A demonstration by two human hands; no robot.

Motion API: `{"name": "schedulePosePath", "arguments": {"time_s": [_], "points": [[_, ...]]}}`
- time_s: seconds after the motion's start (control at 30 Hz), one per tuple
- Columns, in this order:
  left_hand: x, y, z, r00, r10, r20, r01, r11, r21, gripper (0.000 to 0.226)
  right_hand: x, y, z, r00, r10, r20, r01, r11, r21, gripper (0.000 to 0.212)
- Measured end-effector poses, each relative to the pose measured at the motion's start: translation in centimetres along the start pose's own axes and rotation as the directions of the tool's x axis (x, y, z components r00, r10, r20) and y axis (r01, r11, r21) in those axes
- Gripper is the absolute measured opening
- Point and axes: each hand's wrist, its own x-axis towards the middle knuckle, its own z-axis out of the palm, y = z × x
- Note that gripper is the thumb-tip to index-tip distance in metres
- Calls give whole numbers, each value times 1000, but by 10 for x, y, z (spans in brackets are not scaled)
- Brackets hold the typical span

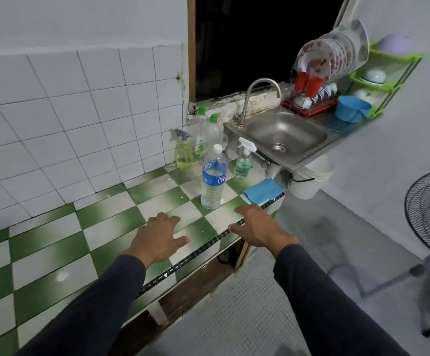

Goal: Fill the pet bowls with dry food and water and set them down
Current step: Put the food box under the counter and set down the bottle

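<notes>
Resting spread and empty on the checkered bench [54, 253] at lower centre: left hand [158, 236], right hand [256, 227] at its front edge. Standing upright just above-left of the right hand, the nearer one: water bottle [212, 178]. No pet bowls showing.

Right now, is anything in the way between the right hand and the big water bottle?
No. The right hand rests flat at the counter edge, empty, and the water bottle stands upright just beyond its fingertips with only bare green-and-white tiles between. The blue cloth lies off to the right, out of that path.
</notes>
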Motion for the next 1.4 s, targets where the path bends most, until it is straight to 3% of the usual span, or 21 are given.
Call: {"name": "schedulePosePath", "arguments": {"time_s": [0.2,0.5,0.67,0.87,1.27,1.4], "points": [[58,5,9,1000,20,-3,-20,993,-119,93,50,16,-13,1000,-11,-11,12,999,51,68],[147,0,11,998,53,-34,-61,927,-370,109,118,25,-34,992,-10,-125,43,963,268,73],[180,-4,18,998,65,13,-53,901,-431,117,147,18,-36,987,48,-156,40,856,515,86],[204,-8,33,997,63,48,-28,846,-533,121,187,7,-38,986,59,-159,63,744,666,96],[255,-1,56,995,80,52,-27,759,-651,134,254,11,-36,996,-61,-69,92,666,740,106],[273,8,67,993,103,50,-40,722,-690,131,270,9,-29,994,-99,-47,99,626,774,98]]}}
